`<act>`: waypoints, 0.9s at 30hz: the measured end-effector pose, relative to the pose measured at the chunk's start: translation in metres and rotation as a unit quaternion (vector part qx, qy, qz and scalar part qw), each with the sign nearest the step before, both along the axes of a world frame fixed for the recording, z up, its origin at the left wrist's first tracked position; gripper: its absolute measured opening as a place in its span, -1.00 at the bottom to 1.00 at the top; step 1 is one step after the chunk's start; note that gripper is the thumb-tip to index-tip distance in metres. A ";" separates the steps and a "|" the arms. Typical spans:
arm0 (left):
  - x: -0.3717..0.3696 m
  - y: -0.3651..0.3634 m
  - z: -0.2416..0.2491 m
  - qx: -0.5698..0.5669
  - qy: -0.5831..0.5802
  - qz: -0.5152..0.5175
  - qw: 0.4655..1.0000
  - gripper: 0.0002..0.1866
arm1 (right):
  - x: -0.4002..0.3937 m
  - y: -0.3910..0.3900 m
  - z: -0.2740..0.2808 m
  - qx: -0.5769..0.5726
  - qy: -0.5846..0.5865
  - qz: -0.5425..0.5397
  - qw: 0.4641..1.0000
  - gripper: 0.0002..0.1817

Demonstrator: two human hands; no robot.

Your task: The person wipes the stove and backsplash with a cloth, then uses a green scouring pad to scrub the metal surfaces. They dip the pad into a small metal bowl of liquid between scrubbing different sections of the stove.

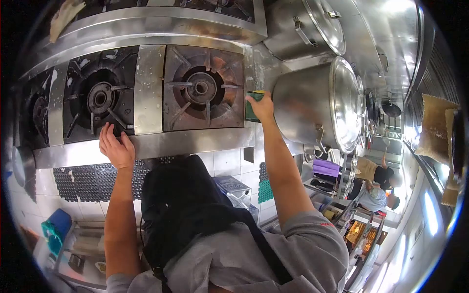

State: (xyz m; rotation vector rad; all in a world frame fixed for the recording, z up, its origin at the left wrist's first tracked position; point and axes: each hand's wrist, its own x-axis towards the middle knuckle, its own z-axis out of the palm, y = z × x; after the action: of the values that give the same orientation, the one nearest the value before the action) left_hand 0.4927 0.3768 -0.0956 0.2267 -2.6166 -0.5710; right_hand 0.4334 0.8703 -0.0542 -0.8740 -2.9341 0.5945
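Note:
My right hand [262,105] grips a green-and-yellow scouring sponge [251,115] against the metal strip at the right edge of the stove [190,141]. Part of the sponge is hidden under my fingers. My left hand [117,146] rests open on the stove's front edge, fingers extended towards the middle burner [100,99]. Between my two hands lies the right burner [201,88], its plate brownish and stained. White suds or spots dot the black burner plates and the steel panel [149,88] between them.
A large lidded steel pot [308,102] stands just right of my right hand, with another pot [288,34] behind it. More burners [215,4] sit on a raised rear section. Black perforated matting [93,180] covers the floor. Other people [373,195] are far right.

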 end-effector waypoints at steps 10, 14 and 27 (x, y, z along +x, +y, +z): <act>-0.001 0.003 -0.005 -0.017 -0.005 0.023 1.000 -0.53 | 0.004 -0.002 0.003 -0.035 0.002 0.007 0.999 -0.43; -0.003 0.005 -0.006 -0.023 -0.002 0.036 0.999 -0.54 | -0.045 0.001 0.002 -0.035 -0.012 0.037 0.999 -0.42; -0.002 0.005 -0.010 -0.033 0.011 0.060 0.998 -0.55 | -0.061 -0.006 0.013 -0.015 -0.024 0.098 0.995 -0.48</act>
State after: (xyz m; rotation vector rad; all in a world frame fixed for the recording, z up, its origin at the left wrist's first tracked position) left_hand 0.4903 0.3814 -0.1056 0.3505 -2.5746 -0.4422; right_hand 0.3722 0.8646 -0.0415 -0.6151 -3.0853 0.6363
